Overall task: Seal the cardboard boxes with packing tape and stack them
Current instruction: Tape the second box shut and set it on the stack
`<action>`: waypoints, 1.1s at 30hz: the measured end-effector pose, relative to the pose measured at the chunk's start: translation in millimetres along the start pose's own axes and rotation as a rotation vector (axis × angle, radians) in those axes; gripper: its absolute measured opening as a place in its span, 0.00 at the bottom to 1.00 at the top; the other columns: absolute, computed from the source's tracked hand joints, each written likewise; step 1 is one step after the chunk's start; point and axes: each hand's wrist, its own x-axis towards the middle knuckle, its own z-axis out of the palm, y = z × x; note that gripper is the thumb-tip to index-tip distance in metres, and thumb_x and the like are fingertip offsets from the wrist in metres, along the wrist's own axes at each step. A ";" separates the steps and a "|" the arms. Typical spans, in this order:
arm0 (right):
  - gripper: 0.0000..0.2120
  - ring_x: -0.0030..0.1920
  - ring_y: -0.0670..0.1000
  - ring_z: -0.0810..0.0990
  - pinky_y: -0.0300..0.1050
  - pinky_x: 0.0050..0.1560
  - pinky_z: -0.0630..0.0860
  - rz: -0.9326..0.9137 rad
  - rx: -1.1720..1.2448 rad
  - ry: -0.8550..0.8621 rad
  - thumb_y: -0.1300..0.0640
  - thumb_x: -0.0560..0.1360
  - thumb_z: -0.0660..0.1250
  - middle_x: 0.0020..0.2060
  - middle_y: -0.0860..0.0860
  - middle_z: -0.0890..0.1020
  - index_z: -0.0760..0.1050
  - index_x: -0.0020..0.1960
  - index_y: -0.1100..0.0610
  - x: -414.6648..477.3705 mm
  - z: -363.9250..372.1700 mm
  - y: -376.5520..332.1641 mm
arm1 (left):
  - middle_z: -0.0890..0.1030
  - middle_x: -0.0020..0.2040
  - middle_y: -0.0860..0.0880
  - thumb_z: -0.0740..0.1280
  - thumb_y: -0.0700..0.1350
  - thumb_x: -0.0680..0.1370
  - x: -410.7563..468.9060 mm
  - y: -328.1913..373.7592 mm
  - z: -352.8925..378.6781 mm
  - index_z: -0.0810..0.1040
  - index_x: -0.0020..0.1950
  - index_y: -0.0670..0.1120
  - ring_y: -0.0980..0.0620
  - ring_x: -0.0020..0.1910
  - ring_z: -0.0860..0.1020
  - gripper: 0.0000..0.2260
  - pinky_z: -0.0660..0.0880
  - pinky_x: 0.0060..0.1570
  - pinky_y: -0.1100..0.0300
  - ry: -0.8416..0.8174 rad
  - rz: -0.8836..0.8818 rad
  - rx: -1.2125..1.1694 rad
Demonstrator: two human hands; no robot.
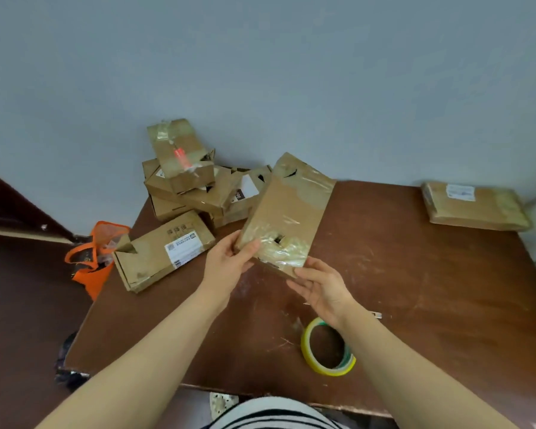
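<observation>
Two grips are holding one box (pixel 287 212) above the middle of the table (pixel 415 289); the left grip (pixel 226 261) is grasping its near left corner, thumb on the top face and fingers underneath; the right grip (pixel 319 286) is grasping the near right corner, thumb along the edge and fingers below. The box's long axis is running away from the person and slightly to the right, with the far end tilting upward, so both grips are sitting at the near short end, where crumpled tape is covering a torn spot. One tape roll (pixel 327 348) is lying flat on the table nearer the person than the box, just under the right forearm; the right grip is therefore lying closer to it, and a reach for it is probably meaning a pull back and down while the left grip is carrying the box alone. One sealed box (pixel 477 205) is lying by itself at the far right corner, well apart from the rest; one labelled box (pixel 164 249) is lying at the left edge; a pile (pixel 192 181) of at least four boxes, the exact count being hard to tell, is leaning at the far left corner; one orange bag (pixel 93 255) is hanging beside the table's left edge.
</observation>
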 end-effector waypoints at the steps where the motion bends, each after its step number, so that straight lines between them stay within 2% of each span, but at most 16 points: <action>1: 0.17 0.49 0.55 0.82 0.50 0.56 0.77 0.008 -0.024 0.033 0.69 0.72 0.67 0.46 0.55 0.84 0.72 0.60 0.61 -0.3 -7.7 1.8 | 0.82 0.54 0.49 0.71 0.41 0.75 -1.5 -7.2 0.4 0.76 0.62 0.44 0.53 0.53 0.81 0.16 0.78 0.55 0.55 -0.008 -0.026 -0.006; 2: 0.16 0.48 0.54 0.82 0.50 0.56 0.77 0.012 -0.049 0.054 0.67 0.73 0.67 0.46 0.55 0.84 0.72 0.60 0.61 -1.5 -13.9 2.7 | 0.82 0.53 0.49 0.70 0.40 0.75 -3.4 -13.4 0.8 0.76 0.61 0.45 0.54 0.52 0.81 0.15 0.79 0.53 0.57 -0.016 -0.058 -0.008; 4: 0.21 0.47 0.53 0.83 0.48 0.52 0.79 0.019 -0.121 0.077 0.65 0.74 0.68 0.51 0.57 0.83 0.69 0.65 0.61 -1.4 -24.2 3.6 | 0.82 0.54 0.48 0.69 0.40 0.76 -5.8 -25.5 0.5 0.76 0.62 0.44 0.53 0.51 0.82 0.15 0.80 0.50 0.60 -0.046 -0.137 -0.001; 7: 0.27 0.47 0.53 0.83 0.43 0.44 0.81 0.061 -0.241 0.107 0.63 0.75 0.68 0.58 0.60 0.80 0.63 0.71 0.63 -3.1 -29.9 6.4 | 0.82 0.55 0.45 0.68 0.43 0.77 -6.4 -41.8 -2.7 0.76 0.63 0.41 0.50 0.54 0.81 0.15 0.78 0.54 0.56 -0.056 -0.285 0.023; 11: 0.23 0.50 0.57 0.81 0.39 0.43 0.80 0.118 -0.385 0.100 0.62 0.77 0.66 0.58 0.63 0.79 0.66 0.69 0.65 -3.4 -27.0 12.8 | 0.80 0.54 0.43 0.68 0.44 0.78 -1.5 -53.0 -9.1 0.76 0.62 0.40 0.47 0.56 0.77 0.15 0.75 0.58 0.51 0.014 -0.406 -0.010; 15: 0.21 0.58 0.60 0.78 0.45 0.53 0.78 0.100 -0.513 0.105 0.65 0.78 0.64 0.57 0.59 0.77 0.66 0.69 0.67 -1.0 -19.1 12.9 | 0.80 0.54 0.47 0.69 0.46 0.77 4.3 -60.5 -22.5 0.76 0.63 0.40 0.51 0.54 0.78 0.17 0.74 0.60 0.54 0.084 -0.370 0.102; 17: 0.20 0.54 0.57 0.80 0.43 0.50 0.80 0.078 -0.656 0.111 0.65 0.78 0.64 0.55 0.58 0.78 0.68 0.69 0.66 1.8 -17.3 11.7 | 0.80 0.57 0.48 0.69 0.49 0.77 6.4 -66.5 -30.4 0.77 0.64 0.42 0.51 0.56 0.77 0.19 0.73 0.60 0.56 0.117 -0.284 0.310; 19: 0.15 0.48 0.54 0.81 0.45 0.48 0.81 -0.058 -0.976 0.146 0.65 0.78 0.63 0.51 0.56 0.80 0.74 0.65 0.64 6.3 -18.6 12.6 | 0.75 0.67 0.46 0.68 0.53 0.77 9.1 -72.0 -36.8 0.72 0.70 0.42 0.48 0.65 0.72 0.25 0.68 0.67 0.54 0.158 -0.184 0.590; 20: 0.14 0.49 0.54 0.80 0.45 0.52 0.79 -0.178 -1.151 0.172 0.64 0.78 0.62 0.51 0.55 0.80 0.76 0.63 0.62 8.1 -19.3 13.2 | 0.70 0.71 0.44 0.68 0.54 0.77 9.9 -73.2 -37.7 0.68 0.72 0.41 0.46 0.70 0.67 0.28 0.63 0.70 0.52 0.164 -0.127 0.713; 22: 0.15 0.60 0.54 0.76 0.42 0.61 0.70 -0.419 -1.373 0.140 0.64 0.78 0.60 0.59 0.54 0.78 0.76 0.63 0.60 10.6 -17.3 15.6 | 0.61 0.76 0.44 0.66 0.60 0.75 12.2 -72.1 -33.7 0.60 0.76 0.40 0.47 0.76 0.57 0.37 0.53 0.75 0.51 0.124 -0.030 0.875; 24: 0.23 0.72 0.54 0.63 0.39 0.70 0.58 -0.520 -1.507 -0.025 0.68 0.77 0.57 0.71 0.55 0.67 0.66 0.72 0.60 14.9 -11.8 20.2 | 0.54 0.78 0.47 0.64 0.66 0.71 15.5 -71.1 -25.4 0.54 0.78 0.43 0.49 0.77 0.50 0.45 0.45 0.75 0.50 0.061 -0.007 1.022; 26: 0.34 0.77 0.51 0.47 0.38 0.73 0.43 -0.489 -1.658 -0.194 0.72 0.74 0.55 0.77 0.53 0.52 0.52 0.78 0.59 19.5 -6.1 25.4 | 0.51 0.79 0.48 0.67 0.68 0.69 19.4 -71.9 -17.4 0.50 0.79 0.44 0.49 0.78 0.47 0.48 0.40 0.74 0.47 0.038 -0.028 1.128; 28: 0.41 0.76 0.49 0.37 0.40 0.74 0.36 -0.402 -1.837 -0.272 0.73 0.71 0.55 0.77 0.52 0.40 0.41 0.78 0.57 24.9 -2.9 28.9 | 0.51 0.79 0.47 0.68 0.69 0.68 25.2 -72.6 -13.5 0.49 0.79 0.44 0.49 0.78 0.48 0.51 0.39 0.73 0.45 0.043 -0.075 1.139; 30: 0.43 0.75 0.49 0.33 0.43 0.73 0.33 -0.325 -1.982 -0.305 0.72 0.70 0.56 0.76 0.53 0.35 0.36 0.78 0.57 28.4 -3.6 30.5 | 0.55 0.78 0.46 0.68 0.69 0.67 29.6 -74.1 -12.7 0.50 0.79 0.44 0.47 0.77 0.53 0.51 0.40 0.73 0.44 0.044 -0.109 1.122; 33: 0.44 0.75 0.51 0.31 0.44 0.72 0.32 -0.295 -2.072 -0.323 0.70 0.71 0.57 0.75 0.54 0.32 0.33 0.77 0.58 30.1 -5.4 31.8 | 0.61 0.76 0.45 0.69 0.67 0.68 35.0 -77.2 -12.9 0.54 0.78 0.46 0.45 0.75 0.59 0.47 0.44 0.73 0.44 0.058 -0.129 1.085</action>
